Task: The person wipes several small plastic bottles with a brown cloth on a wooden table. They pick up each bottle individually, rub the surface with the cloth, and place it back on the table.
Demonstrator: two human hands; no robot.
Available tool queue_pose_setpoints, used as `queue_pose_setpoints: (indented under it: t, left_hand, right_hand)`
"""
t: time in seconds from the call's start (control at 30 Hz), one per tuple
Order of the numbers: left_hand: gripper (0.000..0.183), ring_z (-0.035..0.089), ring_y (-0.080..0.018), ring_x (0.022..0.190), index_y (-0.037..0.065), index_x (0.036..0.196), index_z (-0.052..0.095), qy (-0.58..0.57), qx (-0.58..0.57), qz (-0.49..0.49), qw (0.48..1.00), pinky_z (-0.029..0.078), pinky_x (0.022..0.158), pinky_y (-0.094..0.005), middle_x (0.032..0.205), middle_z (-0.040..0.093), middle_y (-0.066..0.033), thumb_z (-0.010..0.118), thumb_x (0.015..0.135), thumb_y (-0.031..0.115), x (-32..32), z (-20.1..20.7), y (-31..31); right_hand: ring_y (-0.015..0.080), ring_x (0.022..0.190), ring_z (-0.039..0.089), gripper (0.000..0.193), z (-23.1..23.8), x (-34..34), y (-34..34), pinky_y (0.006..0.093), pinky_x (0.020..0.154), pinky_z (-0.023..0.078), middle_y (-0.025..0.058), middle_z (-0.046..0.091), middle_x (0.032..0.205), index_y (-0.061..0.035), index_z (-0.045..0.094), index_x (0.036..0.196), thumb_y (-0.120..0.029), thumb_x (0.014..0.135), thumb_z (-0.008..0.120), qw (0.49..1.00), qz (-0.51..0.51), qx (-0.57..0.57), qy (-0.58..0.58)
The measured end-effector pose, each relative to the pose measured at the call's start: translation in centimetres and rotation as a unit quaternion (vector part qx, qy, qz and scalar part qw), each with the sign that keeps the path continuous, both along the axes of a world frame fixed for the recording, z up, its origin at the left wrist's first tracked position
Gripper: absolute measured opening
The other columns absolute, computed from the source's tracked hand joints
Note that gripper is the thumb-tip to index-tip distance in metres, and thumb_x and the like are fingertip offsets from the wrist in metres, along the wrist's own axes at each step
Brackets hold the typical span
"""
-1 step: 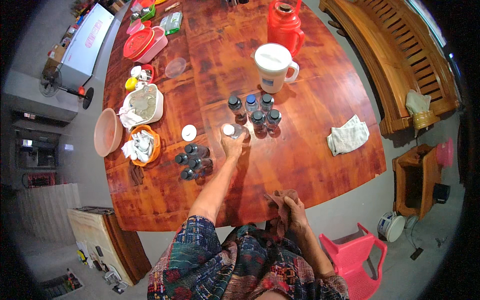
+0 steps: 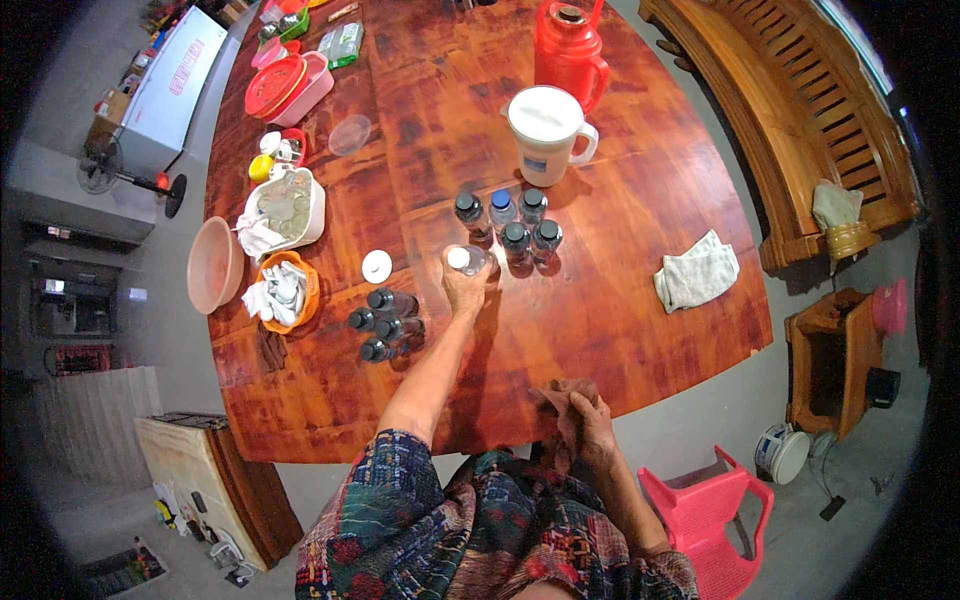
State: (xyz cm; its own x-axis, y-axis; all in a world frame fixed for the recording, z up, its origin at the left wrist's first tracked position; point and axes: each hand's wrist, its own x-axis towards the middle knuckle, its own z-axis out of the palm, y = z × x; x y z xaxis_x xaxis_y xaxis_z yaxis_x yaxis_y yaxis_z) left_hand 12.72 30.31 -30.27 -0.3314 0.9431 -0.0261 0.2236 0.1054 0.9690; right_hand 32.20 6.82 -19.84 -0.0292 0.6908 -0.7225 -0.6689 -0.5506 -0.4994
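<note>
My left hand (image 2: 464, 290) is wrapped round a clear bottle (image 2: 478, 262) with a white cap, which stands on the wooden table (image 2: 440, 150). Just beyond it is a group of several clear bottles (image 2: 516, 240), one blue-capped and the others dark-capped. Left of my left forearm, more dark-capped bottles (image 2: 398, 328) are grouped together. A round white lid (image 2: 377, 266) lies between that group and the basins. At the table's near edge, my right hand (image 2: 597, 430) is closed on a brown cloth (image 2: 566, 420) that hangs down toward my lap.
Behind the bottles stand a white lidded pitcher (image 2: 545, 145) and a red thermos jug (image 2: 570, 55). A folded pale cloth (image 2: 697, 272) lies at the right. Along the left edge are an orange basket (image 2: 312, 310) of white cloths, a white basin (image 2: 318, 205) and a pinkish bowl (image 2: 215, 265).
</note>
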Motion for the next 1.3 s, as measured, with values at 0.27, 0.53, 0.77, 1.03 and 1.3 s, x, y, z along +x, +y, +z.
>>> queue_pose_setpoints:
  t: [0.27, 0.53, 0.77, 1.03, 1.3]
  left_hand:
    - [0.057, 0.06, -0.0215, 0.082, 0.01, 0.107, 0.045, 0.032, 0.015, 0.019, 0.999, 0.048, 0.073, -0.0358, 0.092, 0.059, -0.0084, 0.079, 0.062, 0.007, 2.0, -3.5, 3.2]
    - [0.064, 0.058, -0.0262, 0.094, 0.008, 0.113, 0.045, 0.078, -0.025, 0.007, 0.997, 0.046, 0.081, -0.0358, 0.1, 0.058, -0.0118, 0.078, 0.059, 0.003, 2.8, -3.2, 3.4]
    - [0.077, 0.038, -0.0373, 0.116, 0.002, 0.128, 0.034, 0.224, 0.001, -0.026, 0.974, 0.033, 0.098, -0.0428, 0.121, 0.041, -0.022, 0.074, 0.064, 0.013, -0.2, 1.5, 0.0]
    - [0.058, 0.038, -0.029, 0.109, 0.004, 0.11, 0.053, 0.591, -0.179, -0.028, 0.786, 0.027, 0.088, -0.0455, 0.107, 0.05, -0.0114, 0.076, 0.065, 0.031, -13.7, 8.5, -2.8]
    - [0.03, 0.061, -0.0284, 0.088, 0.008, 0.086, 0.066, 0.599, -0.191, -0.133, 0.766, 0.036, 0.08, -0.0421, 0.087, 0.066, -0.0136, 0.076, 0.067, 0.029, -17.0, 7.5, -1.8]
  right_hand:
    - [0.0214, 0.101, 0.056, 0.034, -0.2, 1.3, 3.3, 0.0323, 0.083, 0.047, 0.0101, 0.056, 0.112, 0.0003, 0.048, 0.119, -0.012, 0.087, 0.054, 0.999, -0.038, 0.029, -0.013]
    - [0.0195, 0.091, 0.06, 0.031, -0.3, 1.0, 4.3, 0.0288, 0.075, 0.049, 0.0118, 0.061, 0.105, -0.0008, 0.052, 0.115, -0.008, 0.085, 0.053, 0.996, -0.057, 0.064, -0.012]
    - [0.0182, 0.09, 0.058, 0.027, -0.4, -0.1, 4.4, 0.0294, 0.077, 0.047, 0.0103, 0.057, 0.105, -0.0002, 0.051, 0.112, -0.006, 0.085, 0.05, 0.996, -0.018, 0.088, -0.021]
    - [0.0199, 0.101, 0.051, 0.022, 0.1, -1.7, 3.1, 0.0354, 0.093, 0.04, 0.0095, 0.053, 0.108, -0.0009, 0.05, 0.105, -0.01, 0.086, 0.053, 0.994, -0.002, 0.109, 0.006]
    - [0.0209, 0.096, 0.057, 0.031, 0.1, -2.6, 1.2, 0.034, 0.085, 0.046, 0.0085, 0.057, 0.104, -0.0006, 0.05, 0.111, -0.012, 0.083, 0.057, 0.998, -0.001, 0.07, 0.004]
